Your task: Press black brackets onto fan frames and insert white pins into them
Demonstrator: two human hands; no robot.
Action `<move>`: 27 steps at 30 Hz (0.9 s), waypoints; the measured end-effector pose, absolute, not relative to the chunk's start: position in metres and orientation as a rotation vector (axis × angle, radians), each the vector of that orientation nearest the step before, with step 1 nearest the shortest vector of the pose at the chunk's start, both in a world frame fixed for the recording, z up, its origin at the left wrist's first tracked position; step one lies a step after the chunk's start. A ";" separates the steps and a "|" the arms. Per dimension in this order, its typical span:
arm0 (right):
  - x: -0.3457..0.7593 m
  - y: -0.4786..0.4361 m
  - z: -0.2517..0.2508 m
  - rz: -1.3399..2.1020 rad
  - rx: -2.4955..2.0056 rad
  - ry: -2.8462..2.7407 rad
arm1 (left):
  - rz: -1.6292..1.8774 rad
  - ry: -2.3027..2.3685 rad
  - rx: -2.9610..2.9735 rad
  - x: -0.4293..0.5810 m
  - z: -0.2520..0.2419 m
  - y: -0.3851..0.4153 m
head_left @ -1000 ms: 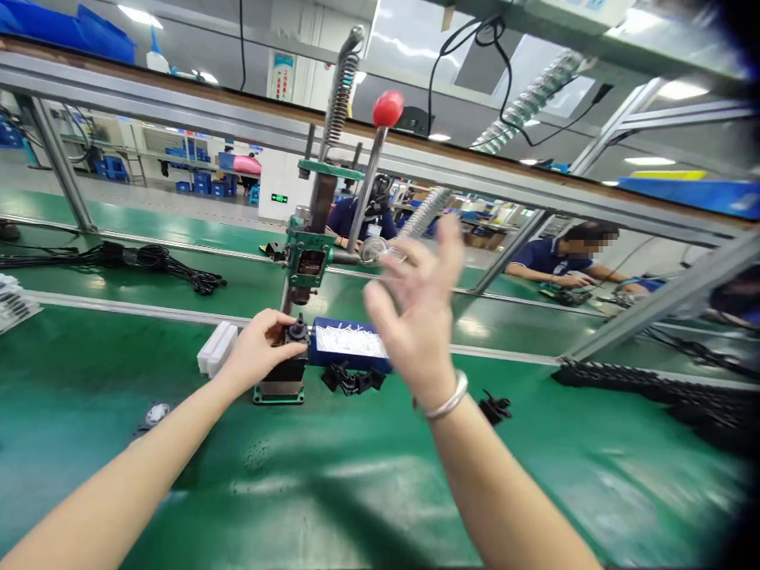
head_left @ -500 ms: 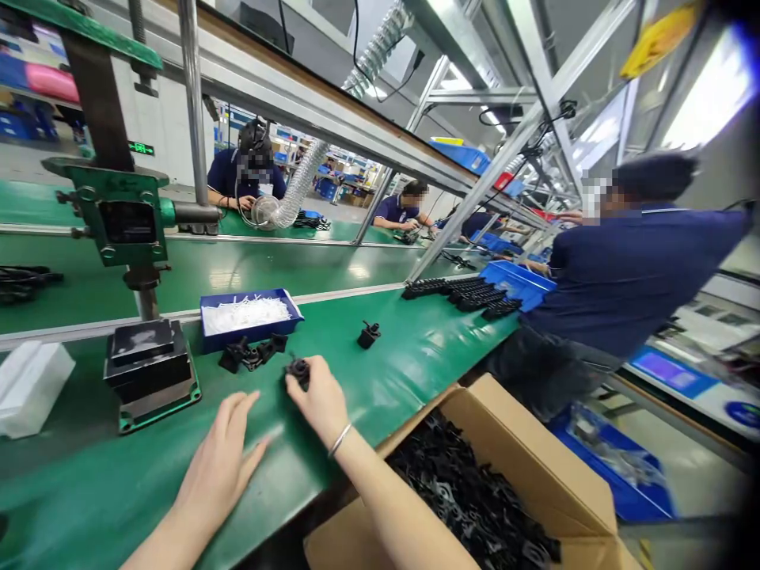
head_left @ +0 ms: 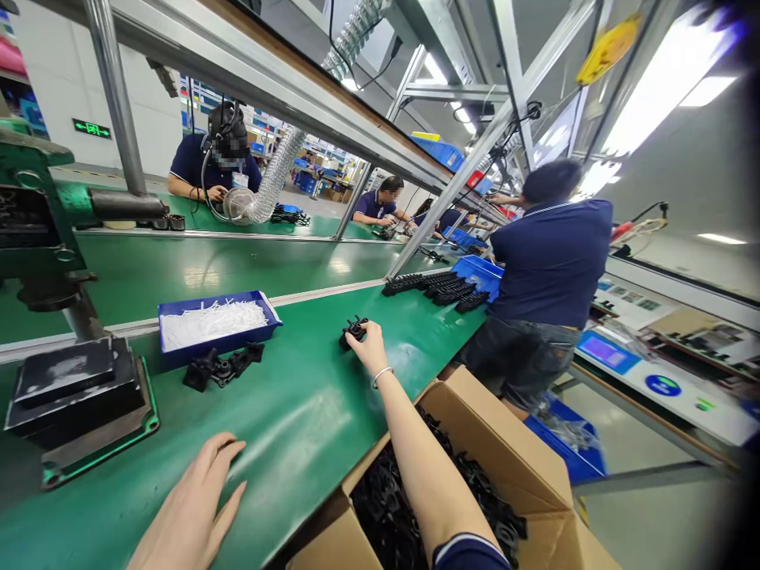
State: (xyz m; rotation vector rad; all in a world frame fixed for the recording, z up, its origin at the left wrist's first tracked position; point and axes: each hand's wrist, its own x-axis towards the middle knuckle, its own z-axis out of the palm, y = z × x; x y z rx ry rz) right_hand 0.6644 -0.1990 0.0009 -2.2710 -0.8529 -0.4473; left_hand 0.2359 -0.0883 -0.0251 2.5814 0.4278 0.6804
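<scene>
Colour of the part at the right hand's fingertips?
The part at the right hand is black; best seen in the head view.

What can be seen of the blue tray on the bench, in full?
The blue tray is shallow and rectangular, open on top, and looks like plastic. Thin white strips fill it, some poking above its rim. It sits flat on the green bench near the pale rail. Black parts lie just in front; whether they touch it is unclear. Neither the left hand nor the right hand touches it.
</scene>
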 end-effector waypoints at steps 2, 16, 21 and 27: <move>0.679 -0.199 0.002 -0.443 -2.291 -0.815 | 0.677 0.404 2.605 0.236 -0.026 -0.088; 0.565 -0.144 0.028 -0.129 -2.011 -1.451 | 0.559 0.435 2.593 0.237 -0.018 -0.098; 0.497 -0.099 -0.004 -0.093 -1.875 -1.607 | 0.493 0.429 2.670 0.226 -0.004 -0.103; 0.498 -0.111 0.012 -0.269 -1.738 -1.450 | 0.609 0.684 2.813 0.143 0.044 -0.079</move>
